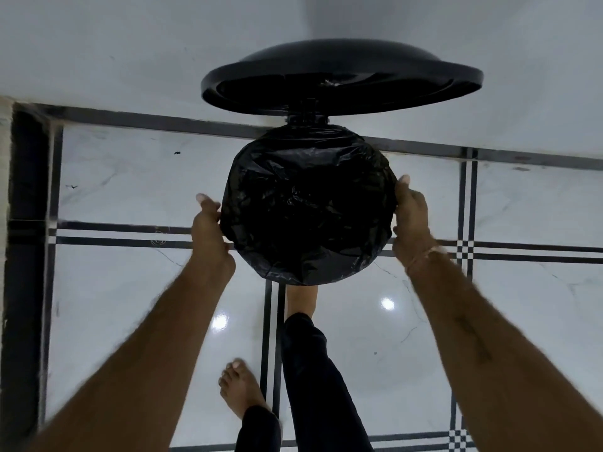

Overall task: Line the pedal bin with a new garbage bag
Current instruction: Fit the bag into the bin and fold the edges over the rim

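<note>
Curled around the folded-over edge of the black garbage bag [306,203], thumbs on top, other fingers tucked under and mostly hidden: left hand [208,223] at the bag's left side, right hand [411,220] at its right. Stretched over the mouth of the pedal bin [306,118] at the centre of the frame, beneath the raised lid [326,89] at upper centre. Reaching under the bag's lower edge with one bare foot [301,298], the other foot [238,386] flat on the white, black-striped floor [130,305] at lower centre.
</note>
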